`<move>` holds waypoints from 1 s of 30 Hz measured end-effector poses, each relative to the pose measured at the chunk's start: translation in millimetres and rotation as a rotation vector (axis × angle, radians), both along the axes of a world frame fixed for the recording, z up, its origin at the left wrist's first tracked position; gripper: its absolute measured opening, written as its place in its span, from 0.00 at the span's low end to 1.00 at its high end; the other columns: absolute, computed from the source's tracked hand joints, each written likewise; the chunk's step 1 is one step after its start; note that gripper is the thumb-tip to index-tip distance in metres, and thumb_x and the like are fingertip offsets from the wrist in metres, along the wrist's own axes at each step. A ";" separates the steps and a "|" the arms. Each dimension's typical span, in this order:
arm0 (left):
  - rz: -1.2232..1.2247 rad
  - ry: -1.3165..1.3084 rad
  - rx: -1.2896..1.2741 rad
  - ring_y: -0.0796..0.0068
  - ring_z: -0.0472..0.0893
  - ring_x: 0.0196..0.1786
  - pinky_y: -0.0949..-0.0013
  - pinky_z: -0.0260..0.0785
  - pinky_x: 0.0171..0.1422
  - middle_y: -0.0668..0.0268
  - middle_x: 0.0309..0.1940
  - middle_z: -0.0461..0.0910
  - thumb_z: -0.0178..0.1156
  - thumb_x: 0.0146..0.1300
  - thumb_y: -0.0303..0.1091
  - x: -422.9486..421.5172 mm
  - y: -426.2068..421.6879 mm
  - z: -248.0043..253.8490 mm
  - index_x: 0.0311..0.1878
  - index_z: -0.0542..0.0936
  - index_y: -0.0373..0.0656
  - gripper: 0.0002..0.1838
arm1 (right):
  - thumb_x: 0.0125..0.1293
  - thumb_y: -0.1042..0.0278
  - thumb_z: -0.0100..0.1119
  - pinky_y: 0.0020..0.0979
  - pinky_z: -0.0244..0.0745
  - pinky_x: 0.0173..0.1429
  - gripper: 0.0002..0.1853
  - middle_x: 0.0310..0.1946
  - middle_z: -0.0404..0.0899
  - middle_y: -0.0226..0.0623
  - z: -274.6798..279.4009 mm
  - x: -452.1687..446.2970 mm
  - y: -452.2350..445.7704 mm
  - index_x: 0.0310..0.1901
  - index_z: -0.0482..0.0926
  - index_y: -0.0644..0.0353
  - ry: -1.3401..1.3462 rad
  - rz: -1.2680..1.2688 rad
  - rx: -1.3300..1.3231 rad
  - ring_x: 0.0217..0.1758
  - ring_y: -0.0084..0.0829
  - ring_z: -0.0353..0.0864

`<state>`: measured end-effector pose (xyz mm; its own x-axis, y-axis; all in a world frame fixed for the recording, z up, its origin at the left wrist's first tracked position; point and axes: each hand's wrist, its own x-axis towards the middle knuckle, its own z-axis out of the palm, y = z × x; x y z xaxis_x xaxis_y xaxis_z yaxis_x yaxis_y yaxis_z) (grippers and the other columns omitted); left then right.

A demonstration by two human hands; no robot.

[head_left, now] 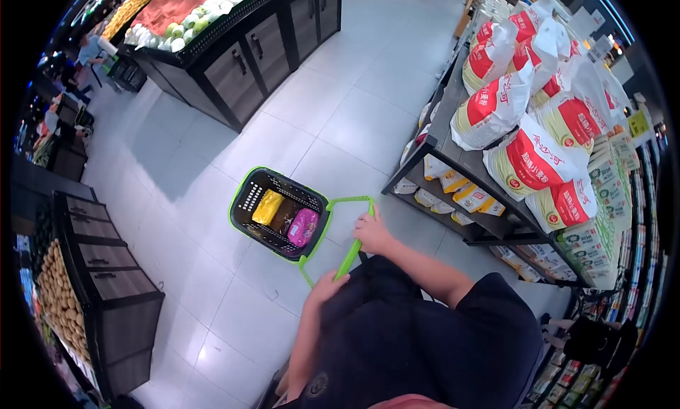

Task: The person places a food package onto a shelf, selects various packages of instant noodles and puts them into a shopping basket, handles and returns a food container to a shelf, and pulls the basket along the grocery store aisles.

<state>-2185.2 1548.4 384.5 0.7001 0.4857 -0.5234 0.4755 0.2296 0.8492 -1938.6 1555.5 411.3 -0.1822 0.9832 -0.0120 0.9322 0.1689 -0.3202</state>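
A black shopping basket [248, 233] with a bright green rim is in front of me, its green handle [349, 259] reaching back toward my body. My right hand [373, 233] is closed around the upper part of this handle. Lower down, my left hand [327, 288] grips the same handle, its fingers partly hidden. Inside the basket lie a yellow package [268, 207] and a pink-purple package [303, 227], slightly apart.
Flour bags [528, 157] fill a dark shelf [444, 129] on the right, near my right arm. A produce stand [234, 83] with wrapped fruit is ahead. Another stand [117, 281] holding potatoes [60, 295] is at left. People [92, 54] are in the far left background.
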 end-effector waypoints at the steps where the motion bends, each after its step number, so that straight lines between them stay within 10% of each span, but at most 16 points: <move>1: 0.034 0.056 -0.060 0.74 0.74 0.31 0.68 0.66 0.37 0.66 0.26 0.77 0.59 0.63 0.50 -9.6 2.4 -1.3 0.36 0.79 0.37 0.21 | 0.43 0.62 0.65 0.71 0.42 0.68 0.07 0.31 0.73 0.30 -4.1 -11.0 4.2 0.25 0.79 0.50 -0.022 0.011 0.002 0.50 0.38 0.70; 12: 0.166 0.234 -0.179 0.80 0.71 0.18 0.74 0.65 0.22 0.72 0.17 0.71 0.59 0.58 0.32 56.4 92.0 13.5 0.38 0.76 0.41 0.07 | 0.50 0.61 0.60 0.82 0.41 0.57 0.09 0.36 0.75 0.29 -10.2 -19.1 67.5 0.34 0.81 0.50 0.077 0.310 -0.240 0.55 0.38 0.70; 18: 0.524 0.270 -0.072 0.82 0.69 0.16 0.75 0.61 0.17 0.72 0.17 0.70 0.62 0.54 0.32 91.0 144.9 25.4 0.31 0.76 0.41 0.06 | 0.54 0.69 0.57 0.45 0.61 0.66 0.19 0.55 0.72 0.43 30.6 102.1 145.6 0.50 0.77 0.53 0.463 0.248 0.123 0.63 0.42 0.66; 30: 0.819 0.118 -0.212 0.82 0.66 0.15 0.75 0.61 0.18 0.71 0.16 0.68 0.58 0.60 0.27 163.3 264.0 39.7 0.33 0.73 0.43 0.04 | 0.59 0.65 0.56 0.38 0.75 0.49 0.12 0.38 0.81 0.43 -0.3 296.8 153.8 0.41 0.80 0.61 0.765 -0.492 -0.325 0.43 0.40 0.80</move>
